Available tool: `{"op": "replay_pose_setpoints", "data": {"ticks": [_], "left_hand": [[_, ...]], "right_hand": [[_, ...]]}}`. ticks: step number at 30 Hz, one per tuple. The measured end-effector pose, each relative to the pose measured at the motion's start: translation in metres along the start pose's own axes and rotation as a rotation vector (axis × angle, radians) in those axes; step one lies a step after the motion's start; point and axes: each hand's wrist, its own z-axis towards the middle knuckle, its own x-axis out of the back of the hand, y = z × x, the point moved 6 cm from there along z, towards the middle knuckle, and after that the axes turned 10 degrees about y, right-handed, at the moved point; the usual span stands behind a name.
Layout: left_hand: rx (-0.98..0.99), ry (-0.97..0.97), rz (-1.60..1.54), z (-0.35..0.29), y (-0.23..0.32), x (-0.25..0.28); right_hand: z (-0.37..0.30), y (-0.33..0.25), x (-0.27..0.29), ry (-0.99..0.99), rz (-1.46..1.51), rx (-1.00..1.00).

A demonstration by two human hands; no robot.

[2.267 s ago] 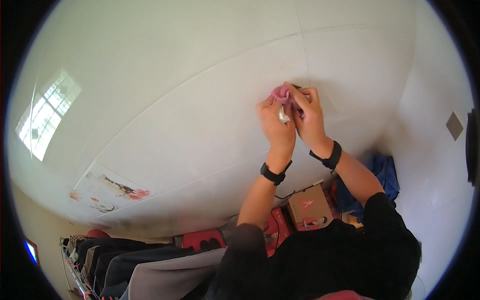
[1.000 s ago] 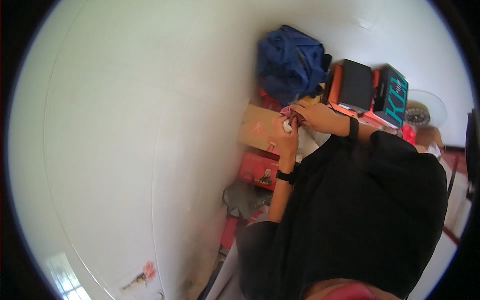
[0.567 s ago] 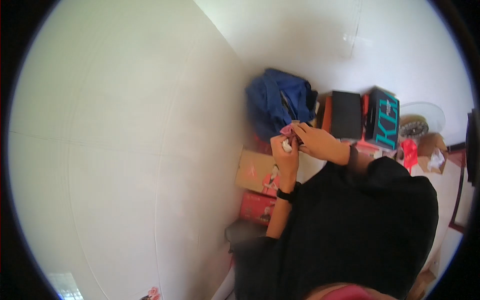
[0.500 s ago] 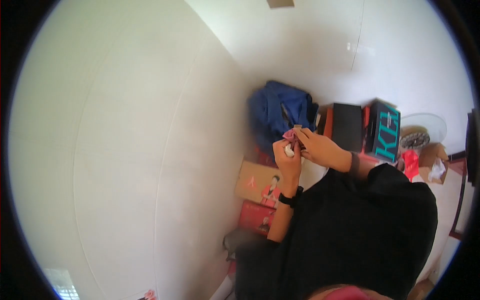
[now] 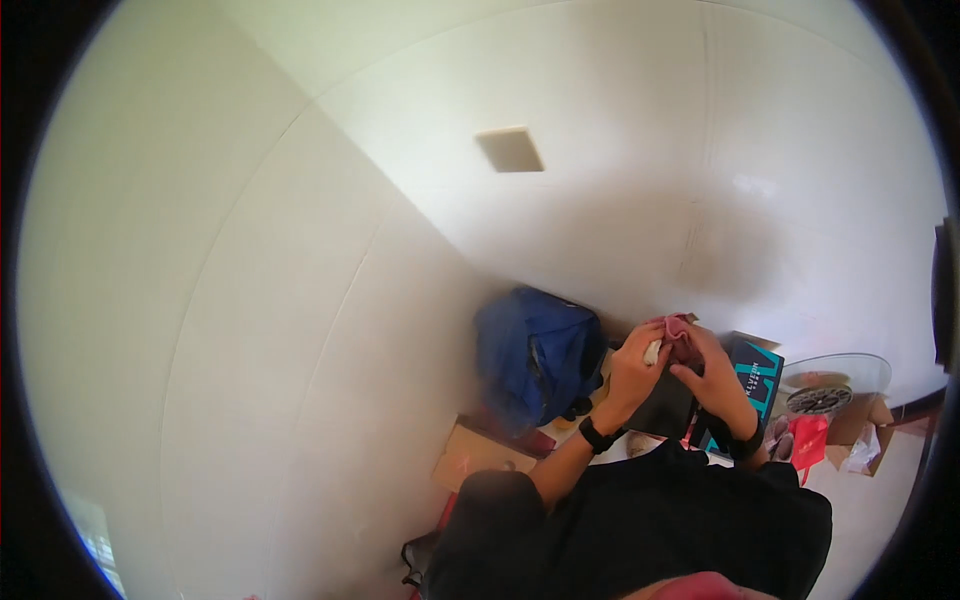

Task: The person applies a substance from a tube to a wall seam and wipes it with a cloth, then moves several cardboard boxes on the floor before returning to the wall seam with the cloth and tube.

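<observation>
My left hand and my right hand are raised together in front of me, both gripping a small pink crumpled cloth. A small white piece sticks out between the left fingers. Each wrist wears a black band. My black sleeves fill the lower frame. What the cloth is exactly stays unclear.
A blue backpack leans against the white wall. Beside it sit black and teal boxes, a brown cardboard box, a round glass tabletop and red items. A square plate is on the wall.
The view has swung from the ceiling down to the wall and the stacked boxes. Both hands stay clasped on the pink cloth throughout.
</observation>
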Motion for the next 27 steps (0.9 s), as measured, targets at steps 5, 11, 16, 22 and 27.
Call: {"op": "replay_pose_setpoints", "data": {"ticks": [5,11,16,22,27], "left_hand": [[-0.228,-0.134,-0.04,0.033,0.032,-0.032],[-0.484,-0.167,-0.165,0.086,0.069,-0.035],[-0.573,-0.054,-0.195,0.149,0.089,-0.009],[-0.595,0.184,-0.112,0.211,0.082,0.05],[-0.404,0.343,0.024,0.242,0.044,0.104]], "right_hand": [[0.005,-0.01,0.046,0.275,-0.094,0.135],[0.034,-0.063,0.069,0.597,-0.285,0.37],[0.083,-0.117,0.059,0.686,-0.354,0.503],[0.158,-0.163,0.006,0.713,-0.375,0.757],[0.208,-0.175,-0.065,0.752,-0.328,0.916]]}}
